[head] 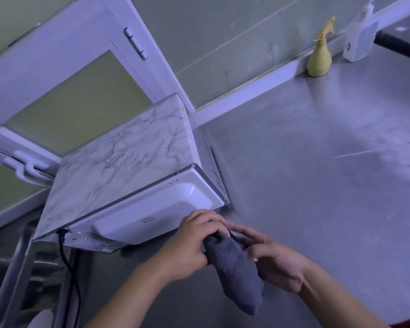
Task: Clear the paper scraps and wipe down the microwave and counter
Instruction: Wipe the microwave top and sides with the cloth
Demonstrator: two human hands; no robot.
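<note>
Grey cloth (237,275) hangs near, long axis running near-far. Left hand (189,242) curls its fingers round the far end; right hand (277,263) pinches the right side. Microwave (128,162) back lies just far-left, left hand nearer.

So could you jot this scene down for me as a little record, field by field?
hands: left hand and right hand both hold the grey cloth
microwave: microwave with marble-patterned top, back panel towards the camera, black cord hanging from it
counter: metal counter, under the microwave
bottles: yellow spray bottle and clear spray bottle, upright by the back wall
</note>
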